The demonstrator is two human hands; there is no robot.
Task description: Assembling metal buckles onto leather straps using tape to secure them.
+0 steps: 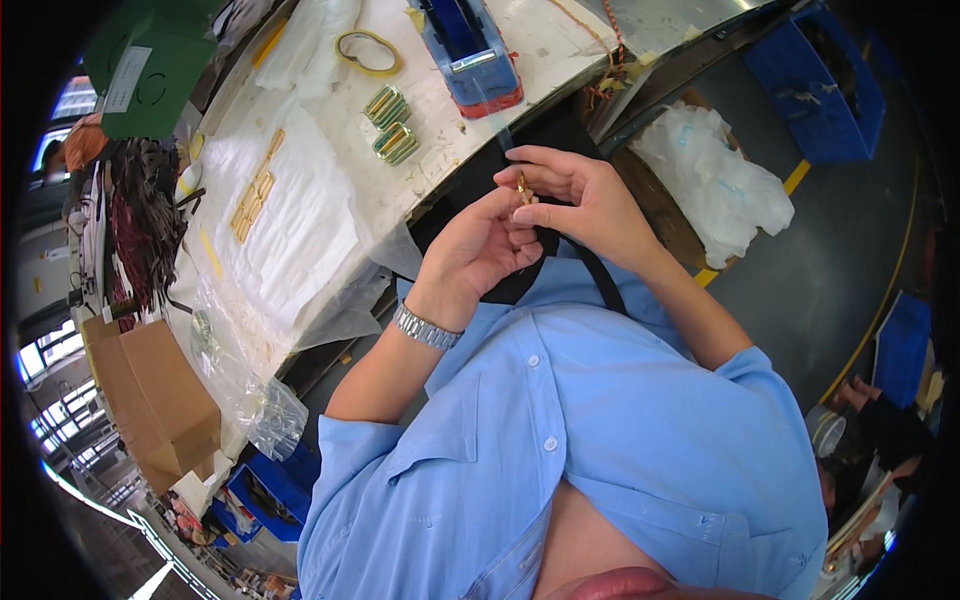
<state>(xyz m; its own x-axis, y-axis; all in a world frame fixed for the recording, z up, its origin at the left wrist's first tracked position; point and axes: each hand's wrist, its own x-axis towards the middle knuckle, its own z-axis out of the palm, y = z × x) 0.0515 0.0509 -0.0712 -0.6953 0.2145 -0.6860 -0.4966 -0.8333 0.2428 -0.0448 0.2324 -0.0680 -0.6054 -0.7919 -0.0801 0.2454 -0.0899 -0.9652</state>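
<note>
The person at the tabletop [300, 300] has both hands just off its edge, on the near side of the blue tape dispenser [470, 65], which I'll take as my mark. A small gold piece [523, 188] is right there between the hands, just out from the dispenser's front. The left hand [482, 245] has it pinched between thumb and forefinger, the rest curled in. The right hand [600, 208] wraps loosely around the same spot, its fingers [545, 158] bent and parted from the thumb; I can't tell whether they press on the piece. A clear strip of tape [503, 133] hangs from the dispenser down to the right hand. Left of the dispenser sit two green-and-gold bundles [390, 125], close to each other, and a yellow ring of tape [368, 53] lies beyond them. Further left of it, gold strips [257, 190] rest in a row on a white sheet [310, 225]. Well to the dispenser's right, below the tabletop, are a white plastic bag [710, 185] and a blue bin [815, 90].
</note>
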